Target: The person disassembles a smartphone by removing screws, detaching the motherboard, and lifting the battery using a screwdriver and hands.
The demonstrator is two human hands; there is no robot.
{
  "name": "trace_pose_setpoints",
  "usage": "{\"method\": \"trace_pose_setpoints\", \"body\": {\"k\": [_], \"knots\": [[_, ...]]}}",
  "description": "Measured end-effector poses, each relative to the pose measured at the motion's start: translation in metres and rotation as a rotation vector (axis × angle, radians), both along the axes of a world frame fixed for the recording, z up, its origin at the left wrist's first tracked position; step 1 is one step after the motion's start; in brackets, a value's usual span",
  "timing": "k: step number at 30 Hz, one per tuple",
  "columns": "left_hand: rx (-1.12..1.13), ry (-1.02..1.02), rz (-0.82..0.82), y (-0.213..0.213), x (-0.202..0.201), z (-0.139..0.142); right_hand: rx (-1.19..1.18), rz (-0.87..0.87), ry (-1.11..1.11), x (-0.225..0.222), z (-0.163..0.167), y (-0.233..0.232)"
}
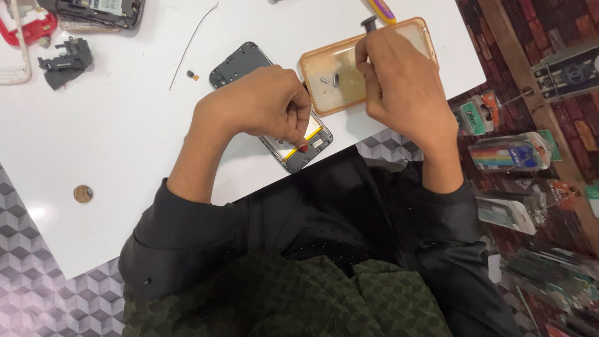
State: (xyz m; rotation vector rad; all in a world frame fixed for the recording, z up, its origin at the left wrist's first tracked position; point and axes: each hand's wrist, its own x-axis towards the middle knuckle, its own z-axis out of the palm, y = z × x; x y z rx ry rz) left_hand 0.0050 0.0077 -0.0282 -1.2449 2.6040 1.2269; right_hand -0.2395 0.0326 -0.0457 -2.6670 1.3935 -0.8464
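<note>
Mid-disassembly, the left hand pins the opened dark-grey phone chassis on the white worktop, fingers curled shut on its near end, while the right hand, fingers pressed together, reaches into the translucent orange phone case holding small parts; lifting one likely calls for a fine pinch.

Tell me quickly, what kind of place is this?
Probably a phone repair bench: an opened phone under the left hand, loose phone parts on the white table, and packaged accessories alongside.
</note>
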Motion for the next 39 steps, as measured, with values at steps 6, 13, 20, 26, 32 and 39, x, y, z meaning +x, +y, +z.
{"method": "trace_pose_setpoints", "body": {"k": [6, 13, 20, 26, 32, 39], "knots": [[-0.017, 0.009, -0.01, -0.001, 0.001, -0.005, -0.011, 0.035, 0.002, -0.003, -0.005, 0.004], [-0.028, 0.026, -0.033, -0.004, 0.001, -0.008, 0.083, -0.012, -0.069, 0.002, 0.001, 0.019], [0.015, 0.047, -0.052, -0.005, 0.004, -0.01, 0.153, 0.233, -0.029, 0.021, -0.01, 0.067], [0.018, 0.059, -0.06, -0.005, 0.003, -0.012, 0.159, 0.232, -0.057, 0.022, -0.02, 0.066], [-0.009, 0.074, -0.074, -0.006, 0.004, -0.014, 0.152, 0.255, -0.012, 0.022, -0.014, 0.061], [-0.002, 0.058, -0.075, -0.006, 0.005, -0.015, -0.168, 0.386, 0.178, 0.019, -0.028, 0.059]]}}
